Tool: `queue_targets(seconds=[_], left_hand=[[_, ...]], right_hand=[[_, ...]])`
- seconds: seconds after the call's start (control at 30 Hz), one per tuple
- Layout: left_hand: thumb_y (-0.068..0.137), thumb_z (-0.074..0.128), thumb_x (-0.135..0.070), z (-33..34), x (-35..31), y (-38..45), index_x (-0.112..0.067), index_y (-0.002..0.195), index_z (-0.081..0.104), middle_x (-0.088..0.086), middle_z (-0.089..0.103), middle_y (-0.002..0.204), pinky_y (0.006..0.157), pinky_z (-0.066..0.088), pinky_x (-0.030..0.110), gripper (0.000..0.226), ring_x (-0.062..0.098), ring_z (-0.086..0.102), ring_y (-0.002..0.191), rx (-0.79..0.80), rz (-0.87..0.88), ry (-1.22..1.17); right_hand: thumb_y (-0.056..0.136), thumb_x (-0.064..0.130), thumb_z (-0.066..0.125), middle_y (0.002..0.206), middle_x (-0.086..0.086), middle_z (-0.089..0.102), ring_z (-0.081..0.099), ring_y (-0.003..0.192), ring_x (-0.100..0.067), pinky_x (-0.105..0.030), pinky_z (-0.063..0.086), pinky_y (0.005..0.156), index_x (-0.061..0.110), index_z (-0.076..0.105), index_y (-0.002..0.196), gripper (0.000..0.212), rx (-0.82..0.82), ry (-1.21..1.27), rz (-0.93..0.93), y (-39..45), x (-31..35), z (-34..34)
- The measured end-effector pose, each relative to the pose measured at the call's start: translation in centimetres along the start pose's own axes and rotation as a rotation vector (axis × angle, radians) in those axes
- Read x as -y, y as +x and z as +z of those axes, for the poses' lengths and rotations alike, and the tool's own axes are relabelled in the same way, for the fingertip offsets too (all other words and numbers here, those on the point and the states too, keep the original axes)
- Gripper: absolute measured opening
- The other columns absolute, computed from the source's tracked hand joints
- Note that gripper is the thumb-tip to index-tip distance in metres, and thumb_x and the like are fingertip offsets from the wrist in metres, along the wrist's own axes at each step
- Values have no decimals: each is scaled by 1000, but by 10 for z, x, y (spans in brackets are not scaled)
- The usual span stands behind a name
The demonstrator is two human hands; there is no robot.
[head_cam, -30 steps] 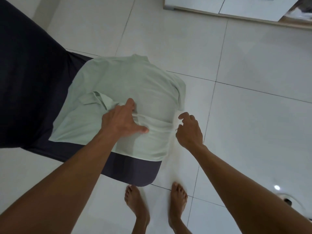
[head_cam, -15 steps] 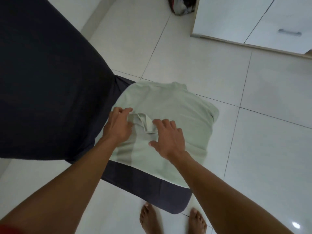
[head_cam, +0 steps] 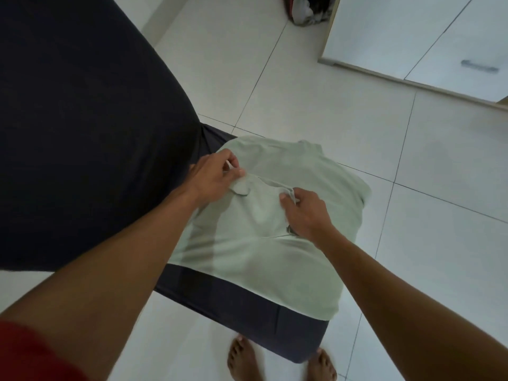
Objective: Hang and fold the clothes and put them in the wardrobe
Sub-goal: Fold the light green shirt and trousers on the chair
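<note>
Here a pale green shirt (head_cam: 275, 221) lies spread flat on the corner of a bed with a dark navy sheet (head_cam: 82, 133), its near hem close to the bed's rounded corner and its far edge, with what looks like the neckline, hanging towards the white tiled floor (head_cam: 357, 119). Both hands work at a folded strip of the shirt's own cloth that runs across its upper middle. The left hand (head_cam: 213, 178) is at the left end of that strip, beside the bed's darker bulk, and its grip is closed: thumb and forefinger pinch a small tuck of the green fabric. The right hand (head_cam: 305, 213) is at the strip's right end, nearer the shirt's centre, knuckles up, its fingers curled down and grasping the fabric there. The cloth between the two hands is drawn into a shallow ridge. A red sleeve (head_cam: 30, 353) shows at the bottom left corner on the left arm. Two bare feet (head_cam: 280, 361) stand on the tiles just beyond the bed's near corner. Farther from the bed, at the upper right, stands a white wardrobe (head_cam: 412, 37) with a metal handle (head_cam: 479, 66), and beside its left edge on the floor lies a dark bundle of clothes (head_cam: 310, 9).
</note>
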State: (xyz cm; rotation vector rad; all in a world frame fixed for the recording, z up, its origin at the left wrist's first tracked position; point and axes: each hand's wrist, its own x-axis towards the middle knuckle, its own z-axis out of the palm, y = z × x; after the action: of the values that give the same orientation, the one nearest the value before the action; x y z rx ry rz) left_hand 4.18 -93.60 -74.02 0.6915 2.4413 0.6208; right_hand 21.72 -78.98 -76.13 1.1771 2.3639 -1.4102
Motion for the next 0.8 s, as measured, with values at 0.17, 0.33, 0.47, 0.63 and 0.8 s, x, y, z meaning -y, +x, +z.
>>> queue_targets(seconds=[0.17, 0.33, 0.47, 0.63, 0.8], left_hand=[[75, 76, -45, 6, 12, 8, -29, 77, 66, -10, 68, 88, 90, 52, 38, 18, 18, 64, 94, 143, -80, 67], [86, 72, -35, 13, 2, 11, -22, 98, 60, -6, 67, 89, 77, 52, 30, 22, 15, 63, 86, -53, -167, -273], [66, 84, -51, 26, 8, 16, -32, 102, 64, -8, 64, 93, 91, 52, 36, 46, 18, 62, 97, 117, -141, 50], [85, 61, -30, 34, -2, 20, -22, 79, 62, 2, 69, 92, 83, 55, 40, 11, 26, 65, 91, -150, -79, -34], [91, 63, -28, 12, -13, 4, -17, 89, 65, -3, 62, 76, 70, 46, 28, 12, 14, 55, 70, -124, 54, -141]], right_hand=[[99, 37, 52, 76, -12, 69, 65, 75, -30, -32, 46, 64, 4, 64, 85, 37, -12, 26, 25, -4, 2, 1], [99, 36, 53, 73, -10, 70, 64, 65, -20, -29, 47, 60, 3, 65, 87, 38, -32, 31, 36, -4, 1, 0], [99, 37, 53, 73, -9, 71, 68, 70, -26, -38, 57, 72, 5, 66, 89, 37, -22, 68, 49, -6, -2, 1], [100, 34, 52, 72, -7, 68, 69, 66, -26, -33, 58, 66, 2, 65, 89, 36, -10, 85, 74, -7, -1, -2], [100, 35, 53, 72, -3, 65, 71, 63, -22, -36, 58, 69, 9, 61, 87, 30, -23, 88, 33, -20, -2, -6]])
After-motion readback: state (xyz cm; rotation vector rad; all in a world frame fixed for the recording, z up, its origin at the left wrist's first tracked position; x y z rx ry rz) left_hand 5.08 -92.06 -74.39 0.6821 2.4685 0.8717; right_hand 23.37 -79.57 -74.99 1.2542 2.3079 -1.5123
